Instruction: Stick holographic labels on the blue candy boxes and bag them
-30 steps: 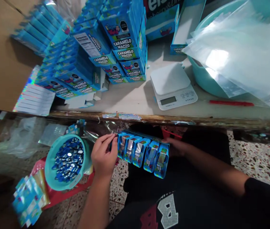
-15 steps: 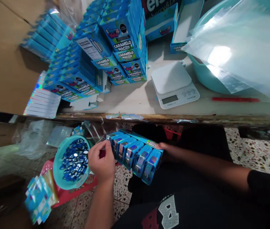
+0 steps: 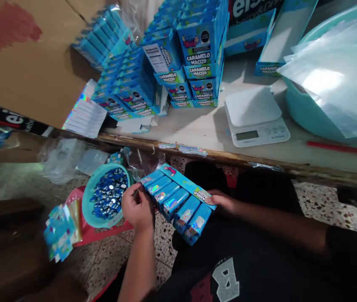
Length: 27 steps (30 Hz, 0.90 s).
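Observation:
A blue display box of candy packs (image 3: 178, 181) is above my lap, filled with a row of small blue packs (image 3: 176, 203) whose shiny ends point toward me. My right hand (image 3: 221, 200) grips the right end of the box, thumb on its printed strip. At the opposite end, my left hand (image 3: 138, 207) is closed at the box's corner with curled fingers; its fingertips are partly hidden. Just left of that hand, a turquoise tub (image 3: 87, 209) holds many blue-and-silver wrapped pieces (image 3: 109, 193).
On the table (image 3: 194, 128) stand stacked filled display boxes (image 3: 197, 54), a white digital scale (image 3: 255, 117), a large turquoise basin (image 3: 301, 109) under clear plastic bags (image 3: 339, 79), and a red stick (image 3: 342, 148). Flat blue cartons (image 3: 60, 235) lie on a red surface (image 3: 93, 237) beside the tub.
The box has tilted, so its printed strip faces up more fully. My left hand still meets its left end. The camera has turned, shifting the table's contents rightward in view.

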Tool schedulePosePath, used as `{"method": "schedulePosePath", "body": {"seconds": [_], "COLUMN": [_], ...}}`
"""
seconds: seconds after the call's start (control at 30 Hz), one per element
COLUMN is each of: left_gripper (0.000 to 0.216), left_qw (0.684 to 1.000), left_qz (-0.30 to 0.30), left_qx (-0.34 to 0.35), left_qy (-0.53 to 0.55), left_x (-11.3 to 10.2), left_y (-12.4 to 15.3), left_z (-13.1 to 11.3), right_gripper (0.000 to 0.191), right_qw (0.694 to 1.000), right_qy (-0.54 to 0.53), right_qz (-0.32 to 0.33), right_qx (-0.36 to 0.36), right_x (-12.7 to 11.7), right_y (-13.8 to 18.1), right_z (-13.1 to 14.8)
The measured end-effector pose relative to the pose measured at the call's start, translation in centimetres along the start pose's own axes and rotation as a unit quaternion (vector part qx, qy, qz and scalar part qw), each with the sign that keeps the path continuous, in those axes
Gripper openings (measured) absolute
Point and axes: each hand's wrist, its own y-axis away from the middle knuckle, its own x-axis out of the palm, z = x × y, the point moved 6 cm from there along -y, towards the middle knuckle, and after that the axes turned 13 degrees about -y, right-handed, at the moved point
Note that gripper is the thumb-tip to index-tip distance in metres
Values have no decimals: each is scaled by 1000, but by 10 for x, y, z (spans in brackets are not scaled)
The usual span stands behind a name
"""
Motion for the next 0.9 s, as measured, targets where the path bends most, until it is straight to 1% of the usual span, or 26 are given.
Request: {"method": "schedulePosePath", "body": {"seconds": [0.1,0.2,0.3,0.4,0.47,0.53,0.6,0.63,0.67,0.7,0.73,0.77,0.8,0.83,0.87,0.9], "left_gripper": [16,15,14,19,15,10,7,6,8,10,10,12,21,38,54,63], "left_qw": [998,996,992,980,977,983,984,974,955,932,911,896,890,888,891,896], "left_qz": [22,11,-18,-51,-60,-49,-11,12,30,34,21,3,-11,-10,10,46], "left_qx": [37,76,121,187,192,140,49,5,-33,-63,-85,-111,-141,-178,-207,-220], "left_qy": [-35,-34,-12,34,74,106,171,226,292,357,404,429,434,425,405,383], "left_x": [-7,-18,-30,-41,-45,-43,-36,-32,-29,-28,-29,-31,-33,-34,-32,-29], "left_y": [0,2,5,7,8,8,8,9,9,9,9,8,7,8,8,8], "left_z": [3,-2,-18,-39,-48,-49,-43,-40,-37,-36,-35,-33,-30,-28,-27,-28], "right_gripper": [47,44,48,53,51,47,44,43,42,43,44,46,48,50,52,54], "right_qw": [1000,999,998,999,1000,998,996,995,994,994,994,993,993,992,992,992], "right_qy": [0,30,55,33,4,-27,-48,-55,-59,-63,-66,-68,-68,-66,-62,-57], "right_qz": [3,8,4,3,24,51,70,76,80,82,85,88,91,94,98,101], "right_qx": [-10,-19,-24,-2,18,29,35,36,37,37,38,40,44,48,52,54], "right_x": [2,4,5,7,11,16,19,20,21,22,24,25,28,30,33,36], "right_y": [1,3,5,7,8,9,10,10,10,10,10,10,10,10,9,9], "right_z": [1,4,6,3,0,-3,-5,-6,-7,-8,-8,-9,-10,-11,-12,-13]}}
